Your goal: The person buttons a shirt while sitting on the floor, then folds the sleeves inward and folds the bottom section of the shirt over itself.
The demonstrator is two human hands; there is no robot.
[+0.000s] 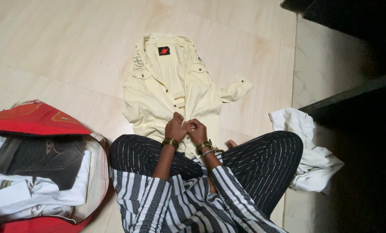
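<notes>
A pale yellow button-up shirt (167,82) lies spread face up on the tiled floor in front of me, collar away from me. Both my hands rest on its lower front placket, close together. My left hand (175,127) pinches the fabric at the button line, fingers curled. My right hand (196,130) is closed on the same strip just to the right. Gold bangles ring both wrists. My crossed legs in dark pinstriped trousers (262,155) frame the shirt's hem, which is hidden under my hands.
An open red bag (33,118) at my left holds dark jeans (50,159) and white clothes. A crumpled white garment (307,155) lies at my right knee. A dark step or furniture edge (352,95) runs along the right side.
</notes>
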